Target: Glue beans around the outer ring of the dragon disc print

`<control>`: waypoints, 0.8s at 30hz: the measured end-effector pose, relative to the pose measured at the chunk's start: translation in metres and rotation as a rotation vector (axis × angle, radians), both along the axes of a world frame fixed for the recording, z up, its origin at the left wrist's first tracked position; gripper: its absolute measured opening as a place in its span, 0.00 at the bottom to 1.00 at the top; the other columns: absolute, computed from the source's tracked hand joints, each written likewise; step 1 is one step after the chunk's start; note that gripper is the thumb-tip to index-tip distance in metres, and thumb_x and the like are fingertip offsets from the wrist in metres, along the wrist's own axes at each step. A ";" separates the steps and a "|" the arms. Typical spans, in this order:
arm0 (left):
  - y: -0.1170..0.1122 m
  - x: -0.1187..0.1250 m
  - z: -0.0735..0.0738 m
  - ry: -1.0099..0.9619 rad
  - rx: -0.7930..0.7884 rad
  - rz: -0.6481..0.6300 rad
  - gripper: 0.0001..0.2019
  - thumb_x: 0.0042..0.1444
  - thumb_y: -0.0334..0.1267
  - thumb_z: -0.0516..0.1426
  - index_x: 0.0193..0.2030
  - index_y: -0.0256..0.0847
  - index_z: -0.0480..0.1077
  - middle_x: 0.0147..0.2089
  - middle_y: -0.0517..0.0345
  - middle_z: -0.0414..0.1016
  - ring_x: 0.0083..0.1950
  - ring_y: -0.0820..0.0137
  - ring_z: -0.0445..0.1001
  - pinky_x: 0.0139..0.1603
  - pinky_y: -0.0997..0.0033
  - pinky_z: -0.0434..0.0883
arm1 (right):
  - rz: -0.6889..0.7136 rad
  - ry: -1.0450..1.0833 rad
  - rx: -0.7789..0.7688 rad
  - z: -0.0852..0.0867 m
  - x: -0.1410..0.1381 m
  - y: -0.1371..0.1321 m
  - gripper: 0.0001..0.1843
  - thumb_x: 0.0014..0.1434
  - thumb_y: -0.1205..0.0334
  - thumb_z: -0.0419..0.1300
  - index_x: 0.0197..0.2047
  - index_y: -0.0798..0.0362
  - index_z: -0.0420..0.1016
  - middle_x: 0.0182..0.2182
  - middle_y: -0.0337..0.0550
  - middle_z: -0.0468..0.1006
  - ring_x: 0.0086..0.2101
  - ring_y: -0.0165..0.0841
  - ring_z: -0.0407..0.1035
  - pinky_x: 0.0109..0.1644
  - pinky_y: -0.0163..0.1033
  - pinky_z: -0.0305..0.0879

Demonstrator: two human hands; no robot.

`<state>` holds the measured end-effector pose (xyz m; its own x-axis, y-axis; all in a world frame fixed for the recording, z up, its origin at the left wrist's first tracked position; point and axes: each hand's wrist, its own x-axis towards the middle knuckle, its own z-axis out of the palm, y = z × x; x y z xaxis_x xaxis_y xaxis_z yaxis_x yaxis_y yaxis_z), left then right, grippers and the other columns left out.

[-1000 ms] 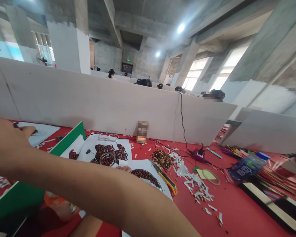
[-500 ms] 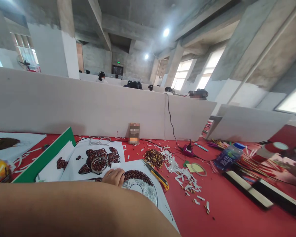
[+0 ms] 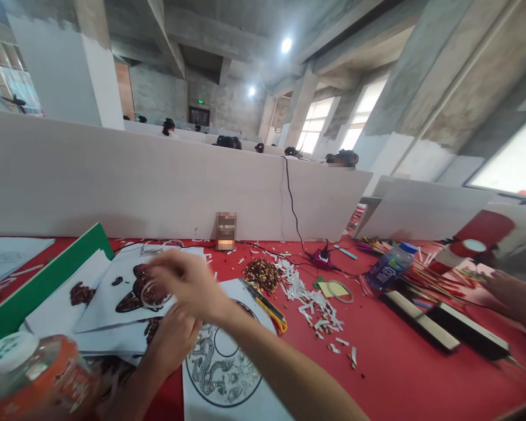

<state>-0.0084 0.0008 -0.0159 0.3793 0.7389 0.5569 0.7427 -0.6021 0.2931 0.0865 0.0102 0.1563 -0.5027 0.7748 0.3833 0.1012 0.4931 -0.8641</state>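
Observation:
My left hand (image 3: 182, 327) comes in from the lower left with its fingers curled, over the left edge of a sheet with a round dragon drawing (image 3: 221, 371). Whatever it may hold is hidden. Above and partly across it is my right hand (image 3: 197, 286), smeared by motion. Its fingers point left, near a clear tape roll (image 3: 155, 293) lying on a picture filled with dark red-brown beans (image 3: 129, 301). I cannot make out whether the right hand holds anything. My right forearm hides the upper part of the round drawing.
A utility knife (image 3: 265, 304) lies beside mixed beans (image 3: 263, 275) and white paper scraps (image 3: 298, 286). At lower left stands a white-lidded jar (image 3: 48, 374). Right are a bottle (image 3: 392, 266), black-sided blocks (image 3: 421, 321) and another person's hand (image 3: 499, 289). A white partition (image 3: 158, 187) stands behind.
The large forearm across the foreground has drawn back. Both my hands now show together near the tape roll. More of the dragon drawing and the jar are visible; the view has shifted slightly right.

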 end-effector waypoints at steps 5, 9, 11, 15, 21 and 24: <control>-0.002 0.003 0.004 0.078 0.012 0.006 0.16 0.71 0.39 0.47 0.57 0.42 0.72 0.57 0.52 0.79 0.58 0.61 0.77 0.63 0.54 0.70 | -0.757 -0.153 0.074 -0.066 0.206 0.033 0.21 0.64 0.43 0.53 0.38 0.52 0.76 0.20 0.37 0.72 0.21 0.32 0.67 0.25 0.37 0.63; -0.001 0.002 0.006 0.104 0.015 0.009 0.16 0.72 0.39 0.47 0.58 0.41 0.71 0.58 0.53 0.79 0.59 0.62 0.76 0.63 0.56 0.70 | -0.852 -0.233 0.109 -0.096 0.283 0.042 0.18 0.63 0.48 0.53 0.41 0.53 0.74 0.26 0.43 0.78 0.25 0.35 0.70 0.30 0.39 0.65; -0.001 0.001 0.007 0.107 0.014 0.002 0.16 0.71 0.39 0.47 0.59 0.42 0.71 0.58 0.53 0.78 0.59 0.63 0.76 0.63 0.57 0.70 | -0.838 -0.292 0.125 -0.104 0.291 0.051 0.17 0.62 0.51 0.52 0.42 0.53 0.75 0.31 0.46 0.80 0.28 0.36 0.72 0.33 0.39 0.66; -0.003 0.000 0.010 0.098 -0.008 -0.002 0.16 0.71 0.39 0.47 0.58 0.42 0.71 0.59 0.54 0.78 0.60 0.63 0.75 0.63 0.57 0.70 | -0.747 -0.423 0.155 -0.116 0.285 0.077 0.15 0.62 0.55 0.52 0.41 0.52 0.78 0.36 0.46 0.82 0.34 0.37 0.74 0.39 0.40 0.68; -0.003 0.002 0.015 0.101 0.001 -0.005 0.16 0.71 0.37 0.47 0.57 0.41 0.71 0.57 0.53 0.79 0.58 0.63 0.76 0.62 0.56 0.70 | -0.635 -0.581 0.224 -0.121 0.272 0.091 0.13 0.66 0.62 0.52 0.45 0.50 0.79 0.41 0.45 0.82 0.40 0.37 0.74 0.46 0.41 0.68; -0.002 0.003 0.016 0.101 0.006 -0.007 0.16 0.71 0.37 0.47 0.57 0.40 0.71 0.56 0.53 0.79 0.57 0.62 0.77 0.61 0.55 0.70 | -0.586 -0.669 0.245 -0.117 0.267 0.088 0.14 0.67 0.65 0.53 0.47 0.49 0.80 0.43 0.44 0.81 0.42 0.35 0.74 0.48 0.39 0.67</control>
